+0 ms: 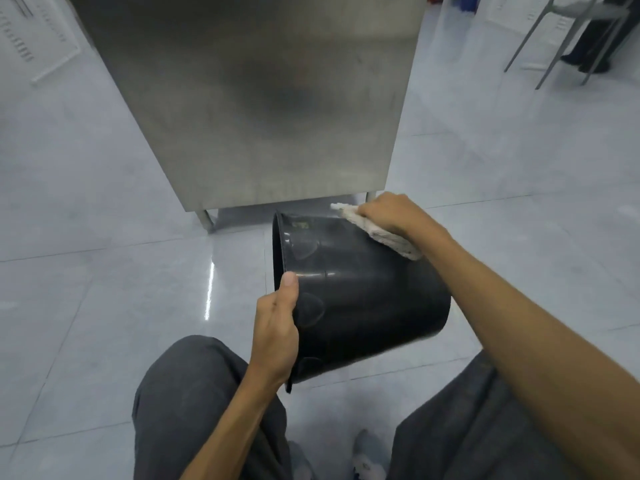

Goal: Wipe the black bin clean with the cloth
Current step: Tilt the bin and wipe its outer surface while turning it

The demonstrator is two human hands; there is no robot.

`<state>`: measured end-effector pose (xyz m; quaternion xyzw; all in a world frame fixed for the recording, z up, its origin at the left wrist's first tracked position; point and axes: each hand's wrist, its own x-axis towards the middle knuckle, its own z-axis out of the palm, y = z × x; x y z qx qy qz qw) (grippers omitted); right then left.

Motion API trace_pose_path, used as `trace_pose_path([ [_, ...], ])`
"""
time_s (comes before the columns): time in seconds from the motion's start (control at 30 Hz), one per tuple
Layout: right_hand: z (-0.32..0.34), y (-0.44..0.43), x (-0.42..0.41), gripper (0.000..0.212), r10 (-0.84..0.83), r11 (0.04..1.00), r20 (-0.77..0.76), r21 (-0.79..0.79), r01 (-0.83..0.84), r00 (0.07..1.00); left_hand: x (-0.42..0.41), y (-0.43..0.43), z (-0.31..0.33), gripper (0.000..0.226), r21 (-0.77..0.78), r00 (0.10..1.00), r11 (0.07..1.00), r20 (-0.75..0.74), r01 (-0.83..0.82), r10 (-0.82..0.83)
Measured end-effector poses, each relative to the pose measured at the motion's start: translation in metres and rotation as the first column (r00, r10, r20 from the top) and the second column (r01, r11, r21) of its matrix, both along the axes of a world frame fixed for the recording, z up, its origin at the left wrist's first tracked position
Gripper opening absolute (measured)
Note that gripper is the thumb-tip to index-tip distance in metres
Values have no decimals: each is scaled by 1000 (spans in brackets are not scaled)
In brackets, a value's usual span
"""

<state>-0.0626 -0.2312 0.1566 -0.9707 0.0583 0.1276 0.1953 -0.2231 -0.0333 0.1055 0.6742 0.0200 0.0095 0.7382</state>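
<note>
The black bin point(363, 296) is round and glossy, tipped on its side above the floor with its open mouth facing left. My left hand point(277, 327) grips the bin's rim at the near left, thumb on the outer wall. My right hand point(391, 216) presses a whitish cloth point(377, 233) against the bin's upper far side. The bin's inside is hidden from me.
A tall stainless steel cabinet point(249, 98) on short legs stands just beyond the bin. Glossy pale floor tiles point(104, 271) lie all around. My knees in grey trousers point(194, 403) are below. At the far right stand chair legs point(554, 43) and another person's legs point(592, 46).
</note>
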Motion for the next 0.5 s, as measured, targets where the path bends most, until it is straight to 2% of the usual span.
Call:
trace_pose_path([
  [0.07,2,-17,3,44,-112,994,-62,9,112,992,-4,1,-1,74,3,1000,1000,2,8,-8],
  [0.2,-8,-41,-18,29,-228,972,-121,31,233,966,-7,0,-9,86,48,995,994,-40,96,-94],
  [0.33,-30,-57,-39,33,-359,919,-106,134,371,927,-4,2,-19,75,77,981,979,-54,190,-186],
  [0.4,-39,-60,-49,34,-413,885,-104,188,426,905,-3,2,-16,58,28,968,968,-25,251,-251],
  [0.5,-47,-62,-60,37,-464,840,-47,293,456,885,3,5,-9,53,-103,956,957,-93,270,-279],
])
